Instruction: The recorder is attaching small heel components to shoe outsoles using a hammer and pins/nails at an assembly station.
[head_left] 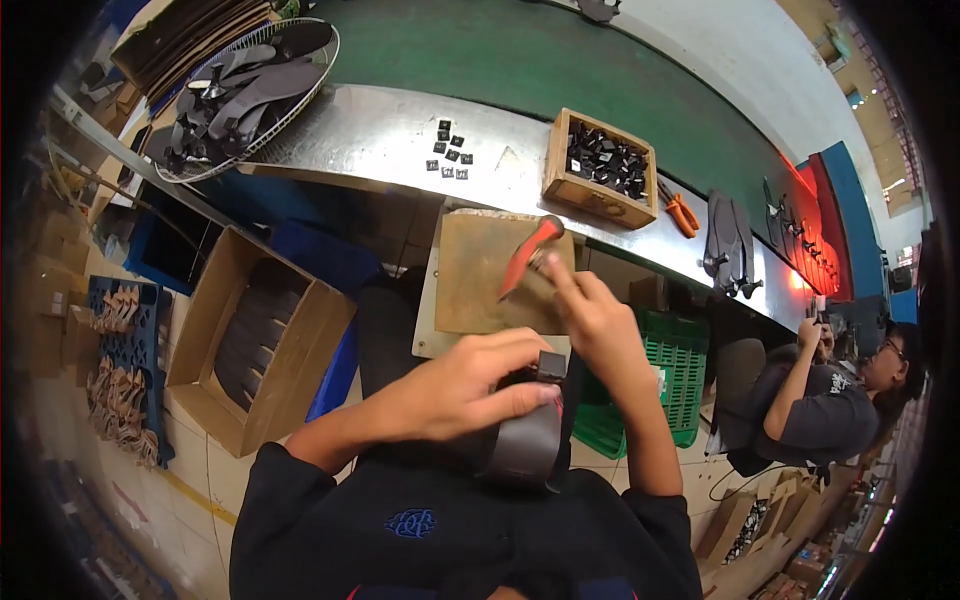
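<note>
left hand (470, 385) grip closed on dark strap (530, 440) with black buckle (552, 365), held at the lap, strap's lower end hidden. right hand (590, 310) grips orange-handled tool (530, 250) over board (480, 275); tool tip unclear.

Mount: my one view rides on the person's head.
Facing: I look steeply down over the chest to the board (497, 270) and steel bench (380, 130).
Nearness: close; both hands fill the centre.
Lens: fisheye, dark corners, bench edge bowed.
Reach: the right rim catches a seated co-worker (820, 400).
</note>
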